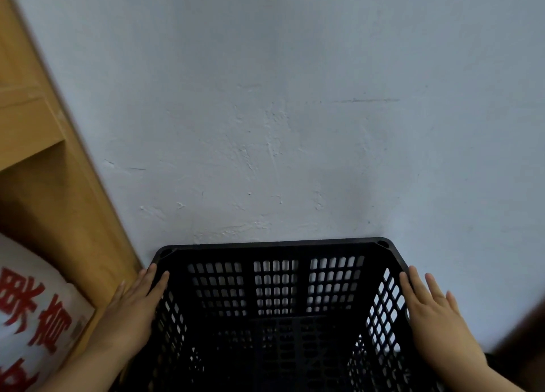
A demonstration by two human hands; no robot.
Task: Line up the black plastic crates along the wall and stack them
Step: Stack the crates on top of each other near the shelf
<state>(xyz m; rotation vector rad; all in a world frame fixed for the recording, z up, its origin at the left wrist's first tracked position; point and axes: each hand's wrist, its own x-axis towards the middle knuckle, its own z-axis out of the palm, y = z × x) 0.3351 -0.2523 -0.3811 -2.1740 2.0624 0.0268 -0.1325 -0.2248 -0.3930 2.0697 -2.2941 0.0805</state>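
Observation:
A black plastic crate [277,285] with perforated walls fills the bottom middle of the head view, its open top facing me and its far rim against the pale wall [280,111]. My left hand [132,306] lies flat on the crate's left rim and outer side, fingers stretched forward. My right hand [433,312] rests the same way on the right rim. Both palms press the crate's sides, fingers extended rather than curled. The crate's near edge and whatever is beneath it are out of frame.
A wooden shelf unit [44,161] stands at the left, close to the crate's left side. A white sack with red characters [32,318] sits in its lower compartment. A dark blurred shape [528,332] is at the right edge.

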